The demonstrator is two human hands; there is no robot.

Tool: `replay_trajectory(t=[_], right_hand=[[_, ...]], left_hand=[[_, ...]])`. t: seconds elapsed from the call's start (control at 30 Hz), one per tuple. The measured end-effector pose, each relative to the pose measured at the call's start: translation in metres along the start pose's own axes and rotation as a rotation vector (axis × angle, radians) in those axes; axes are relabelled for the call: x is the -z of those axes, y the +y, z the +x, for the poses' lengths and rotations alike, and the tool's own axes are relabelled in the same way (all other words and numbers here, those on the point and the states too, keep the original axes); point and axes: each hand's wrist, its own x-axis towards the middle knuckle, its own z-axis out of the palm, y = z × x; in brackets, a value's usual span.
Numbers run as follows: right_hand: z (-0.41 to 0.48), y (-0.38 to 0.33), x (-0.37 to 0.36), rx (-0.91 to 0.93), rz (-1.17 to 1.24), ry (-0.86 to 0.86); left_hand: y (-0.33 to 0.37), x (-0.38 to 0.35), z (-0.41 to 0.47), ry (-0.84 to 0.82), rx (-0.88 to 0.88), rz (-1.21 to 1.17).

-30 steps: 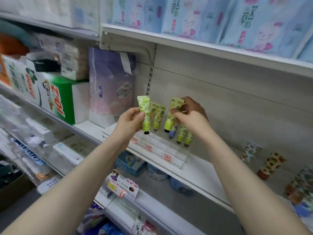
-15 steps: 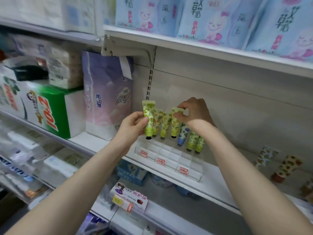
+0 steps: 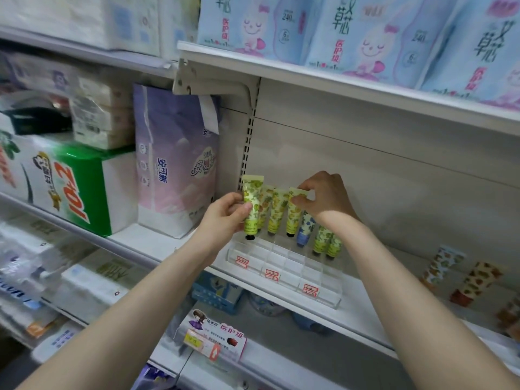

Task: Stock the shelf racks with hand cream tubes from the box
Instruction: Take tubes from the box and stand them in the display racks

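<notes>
Our right hand [image 3: 323, 195] pinches a tube [image 3: 294, 213] now upright in the rack [image 3: 284, 267]; our left hand [image 3: 225, 218] grips the next tube [image 3: 251, 205], lowered toward the rack's left end.

1. Both forearms are bare. They reach forward and up from the lower corners of the view and converge toward the middle.
2. Left hand [image 3: 225, 215]: raised, wrist roughly straight. The thumb in front and the curled fingers behind grip a green tube [image 3: 251, 204] at mid-body. The tube is upright, cap down.
3. Right hand [image 3: 326, 195]: wrist bent, back of the hand up, knuckles arched. Thumb and forefinger pinch the flat top end of a second green tube [image 3: 293, 218], cap down.
4. The remaining right fingers are curled; their tips are hidden.
5. The hands are near each other but apart, with the right slightly higher.
</notes>
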Motion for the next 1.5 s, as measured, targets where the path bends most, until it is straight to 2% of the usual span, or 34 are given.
replay_trajectory(t=[0.37, 0.6, 0.73, 0.83, 1.0, 1.2, 1.5], right_hand=[[-0.001, 0.007, -0.002, 0.007, 0.000, -0.013], [-0.012, 0.007, 0.021, 0.013, 0.259, 0.107], [-0.028, 0.007, 0.041, -0.054, 0.411, 0.016], [-0.039, 0.018, 0.051, -0.032, 0.412, -0.007], [-0.054, 0.042, 0.061, -0.075, 0.399, 0.070], [-0.069, 0.063, 0.068, -0.136, 0.305, 0.155], [-0.071, 0.068, 0.049, -0.212, 0.277, 0.131]], left_hand=[[0.001, -0.007, -0.001, -0.065, -0.001, 0.027], [0.001, -0.027, -0.001, -0.149, 0.006, 0.046], [0.000, -0.050, 0.000, -0.208, 0.015, 0.079], [0.000, -0.071, 0.000, -0.261, -0.006, 0.128], [-0.004, -0.092, 0.000, -0.370, -0.043, 0.170], [-0.010, -0.096, 0.008, -0.277, -0.134, 0.267], [-0.021, -0.083, 0.006, -0.243, -0.163, 0.474]])
